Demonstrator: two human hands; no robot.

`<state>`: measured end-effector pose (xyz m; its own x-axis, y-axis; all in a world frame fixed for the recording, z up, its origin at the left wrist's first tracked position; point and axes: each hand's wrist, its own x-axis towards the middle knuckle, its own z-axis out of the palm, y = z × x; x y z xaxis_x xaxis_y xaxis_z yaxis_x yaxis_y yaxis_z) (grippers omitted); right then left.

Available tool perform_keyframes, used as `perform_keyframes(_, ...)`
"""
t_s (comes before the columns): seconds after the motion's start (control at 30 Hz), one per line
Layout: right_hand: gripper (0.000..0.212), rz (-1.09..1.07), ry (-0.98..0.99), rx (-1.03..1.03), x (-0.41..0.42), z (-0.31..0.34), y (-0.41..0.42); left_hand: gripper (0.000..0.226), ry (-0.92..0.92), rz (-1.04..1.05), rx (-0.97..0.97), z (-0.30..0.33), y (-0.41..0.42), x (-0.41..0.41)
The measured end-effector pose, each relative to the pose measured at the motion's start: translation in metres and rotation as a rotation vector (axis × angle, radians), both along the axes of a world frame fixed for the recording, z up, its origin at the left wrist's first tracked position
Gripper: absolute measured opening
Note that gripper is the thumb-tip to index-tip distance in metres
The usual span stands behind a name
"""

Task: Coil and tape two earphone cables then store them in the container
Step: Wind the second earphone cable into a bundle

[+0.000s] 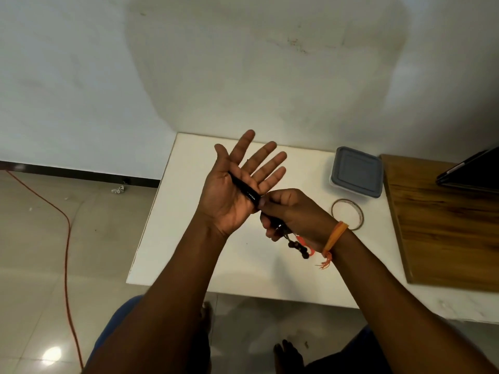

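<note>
Left hand (pixel 237 184) spread, palm up; black earphone cable (pixel 244 188) wound across the palm, running diagonally from thumb base toward the right hand (pixel 289 211), which pinches its lower end. Container (pixel 356 171) — lid on — lies beyond the right hand, nearer that side.

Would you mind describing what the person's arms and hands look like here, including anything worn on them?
Both forearms are bare, with no sleeves in view. The left hand wears no ring, watch or band that shows. The right hand has an orange thread band tied round the wrist, its frayed ends hanging as a small tassel below. No gloves or markings show on either hand.
</note>
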<state>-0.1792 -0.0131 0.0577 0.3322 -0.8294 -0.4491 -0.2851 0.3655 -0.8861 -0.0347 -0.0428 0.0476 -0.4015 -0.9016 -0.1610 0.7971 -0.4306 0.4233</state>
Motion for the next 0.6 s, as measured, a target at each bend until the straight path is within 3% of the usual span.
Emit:
perform_keyframes(0.17,0.022,0.048,0.112,0.009,0.002,0.0,-0.001,0.061,-0.191,0.128,-0.009,-0.002,-0.007,0.006)
perform_keyframes(0.3,0.018,0.175,0.39,-0.164,-0.002,0.0,-0.002,0.056,-0.658,0.124,-0.072,-0.001,-0.004,0.001)
perform_keyframes(0.43,0.014,0.255,0.476,-0.264,-0.009,0.002,-0.005,0.052,-1.061,0.06,-0.254,-0.014,0.004,-0.009)
perform_keyframes(0.5,0.013,0.27,0.533,-0.369,-0.012,0.001,-0.006,0.042,-1.129,-0.002,-0.28,-0.018,0.006,-0.011)
perform_keyframes(0.6,0.01,0.269,0.607,-0.559,-0.016,-0.003,-0.004,0.045,-1.142,-0.147,-0.241,-0.012,0.012,-0.014)
